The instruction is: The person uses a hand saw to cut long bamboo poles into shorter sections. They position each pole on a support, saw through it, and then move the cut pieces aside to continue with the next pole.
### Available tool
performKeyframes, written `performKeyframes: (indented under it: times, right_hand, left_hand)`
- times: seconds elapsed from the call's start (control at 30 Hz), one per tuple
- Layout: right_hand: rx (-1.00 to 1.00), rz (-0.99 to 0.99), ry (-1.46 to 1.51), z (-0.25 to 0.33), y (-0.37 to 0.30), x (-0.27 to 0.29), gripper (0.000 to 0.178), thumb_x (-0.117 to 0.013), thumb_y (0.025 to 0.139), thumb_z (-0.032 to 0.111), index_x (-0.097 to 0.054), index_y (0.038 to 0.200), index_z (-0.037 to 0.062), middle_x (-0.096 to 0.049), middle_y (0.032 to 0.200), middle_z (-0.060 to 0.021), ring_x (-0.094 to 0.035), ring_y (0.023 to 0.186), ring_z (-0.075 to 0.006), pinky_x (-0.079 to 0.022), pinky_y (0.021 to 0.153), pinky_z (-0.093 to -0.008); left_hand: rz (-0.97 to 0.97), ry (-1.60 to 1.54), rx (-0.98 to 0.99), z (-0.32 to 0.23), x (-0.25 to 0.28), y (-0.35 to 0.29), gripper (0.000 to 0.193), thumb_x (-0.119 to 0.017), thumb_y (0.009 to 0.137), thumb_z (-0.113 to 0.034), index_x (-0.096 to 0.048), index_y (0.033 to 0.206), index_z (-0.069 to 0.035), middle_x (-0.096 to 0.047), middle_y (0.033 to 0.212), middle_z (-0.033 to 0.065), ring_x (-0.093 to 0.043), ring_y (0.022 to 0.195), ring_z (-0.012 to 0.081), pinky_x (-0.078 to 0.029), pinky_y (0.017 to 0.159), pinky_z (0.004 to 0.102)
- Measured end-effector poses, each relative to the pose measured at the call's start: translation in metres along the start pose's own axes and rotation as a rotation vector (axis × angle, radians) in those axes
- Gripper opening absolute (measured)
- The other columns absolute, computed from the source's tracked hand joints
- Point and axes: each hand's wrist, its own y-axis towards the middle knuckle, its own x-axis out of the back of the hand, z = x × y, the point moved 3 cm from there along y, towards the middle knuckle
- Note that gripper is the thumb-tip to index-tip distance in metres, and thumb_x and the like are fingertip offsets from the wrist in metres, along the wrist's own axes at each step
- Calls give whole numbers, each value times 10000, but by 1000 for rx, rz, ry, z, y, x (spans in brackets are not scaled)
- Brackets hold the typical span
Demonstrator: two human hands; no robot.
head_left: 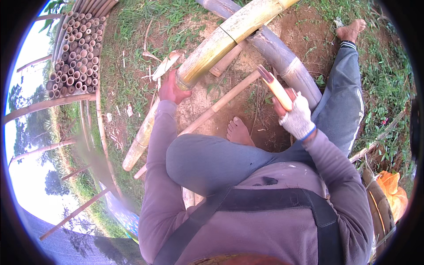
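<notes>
While left hand point(173, 90) gripped cut end of thick bamboo pole point(221, 42) propped over ground, gloved right hand point(295, 115) clutched split bamboo stick point(274, 87); pole looked whole, unsplit; stacked bamboo tubes point(75, 53) nearby.

A stack of cut bamboo tubes point(75, 53) is lying far left, open ends facing me, held in by thin poles point(48, 104). A grey bamboo trunk point(282, 57) is running across the dirt at far right. A thin bamboo pole point(221, 104) is lying diagonally just past my bare foot point(238, 131). Pale shavings point(165, 64) are sitting on the grass point(132, 26) at far centre. An orange bag point(391, 190) is resting near right. My other foot point(351, 31) is stretching out far right.
</notes>
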Motion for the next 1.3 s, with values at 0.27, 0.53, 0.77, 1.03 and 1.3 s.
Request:
performKeyframes:
  times: [0.27,0.53,0.77,1.03,1.3]
  right_hand:
    - [40,52,-37,-9,-5,-1,150,-709,957,183,-717,1064,78,-686,940,-119,-703,846,-324,-559,694,-450]
    - [-112,-31,110,3,45,-11,218,-777,969,245,-685,1045,63,-689,855,-166,-713,779,-416,-551,678,-476]
    - [-136,-55,84,26,49,-16,219,-772,971,222,-666,1037,42,-689,908,-187,-688,786,-437,-542,683,-470]
    - [17,25,55,-5,39,-15,256,-769,973,235,-693,1134,52,-691,947,-186,-695,818,-424,-549,706,-489]
    - [-128,-33,46,49,55,14,243,-777,969,194,-713,1143,37,-697,933,-182,-717,812,-401,-565,713,-460]
  left_hand:
    - [44,10,10,2,-2,0,1114,-1000,606,-389,-473,1557,-147,-672,1409,199,-665,1278,406,-551,1078,494]
    - [136,-37,32,-1,5,-7,1111,-986,611,-409,-471,1557,-142,-659,1413,211,-661,1287,417,-561,1072,508]
    - [-44,58,-9,-13,-3,-22,1111,-1005,620,-359,-463,1559,-113,-696,1367,204,-713,1197,421,-582,1029,491]
    - [-77,52,-1,-13,-7,-26,1081,-988,604,-397,-487,1516,-104,-660,1382,204,-652,1265,425,-544,1054,528]
    - [-96,137,29,-9,-6,-11,1078,-991,609,-381,-483,1530,-144,-659,1373,183,-655,1248,415,-538,1037,541]
